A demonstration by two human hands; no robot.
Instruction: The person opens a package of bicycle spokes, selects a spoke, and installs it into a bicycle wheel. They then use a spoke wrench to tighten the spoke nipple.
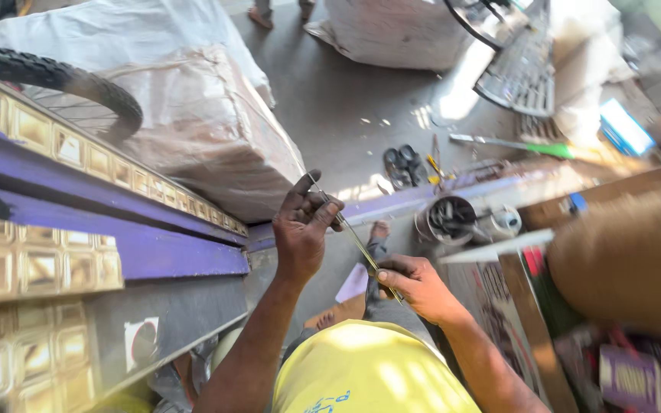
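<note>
Two hands pinch one thin metal rod [353,237] above the metal tin [447,219]: left hand [304,226] clamped high, right hand [415,284] clamped low (probably light, stiff, slippery; best gripped near its ends).

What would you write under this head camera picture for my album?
Both hands grip a thin metal rod, left hand high, right hand low, above a tin of tools.
</note>
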